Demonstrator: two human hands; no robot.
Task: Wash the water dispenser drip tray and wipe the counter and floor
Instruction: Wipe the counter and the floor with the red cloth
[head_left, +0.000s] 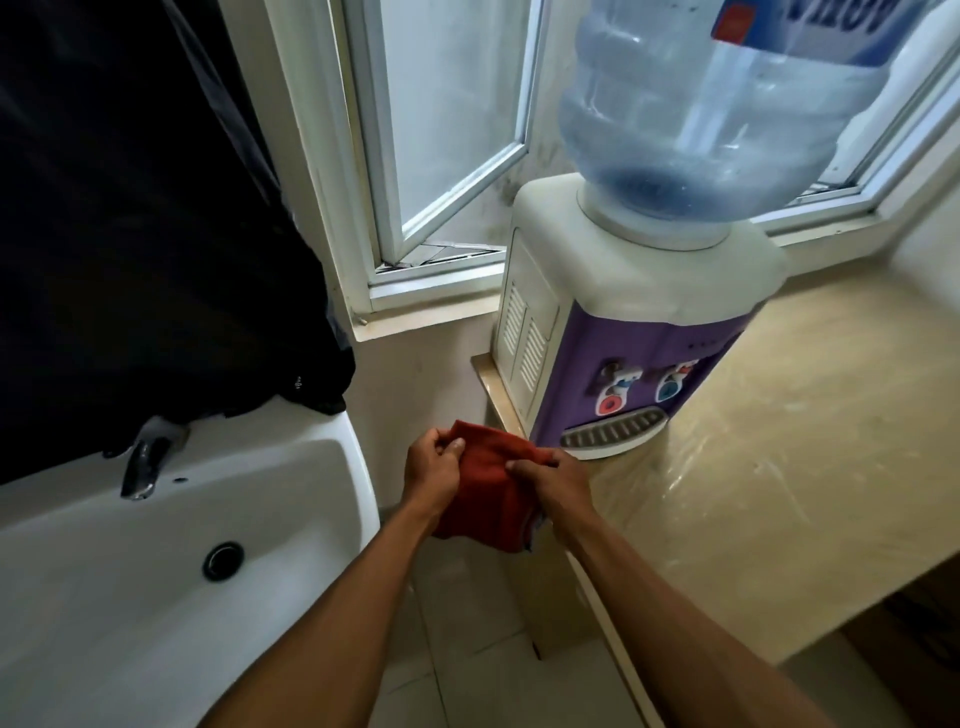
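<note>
Gripping a rumpled red cloth (483, 493), left hand (434, 465) and right hand (558, 483) are hovering between white ceramic sink (156, 545) and beige stone counter (779, 441). Grey slotted drip tray (613, 432) is sitting at the foot of the purple-and-white water dispenser (623, 322), just behind the cloth, long axis running across the front, facing the hands.

Sink (104, 597) left, faucet (143, 467) at its back. Surface (779, 467) right, dispenser (623, 322) on its far left corner, bottle (701, 114) on top, drip tray (613, 432) at dispenser's front foot. Window (441, 130) behind. Cloth (483, 493) between sink and surface, held before the tray.
</note>
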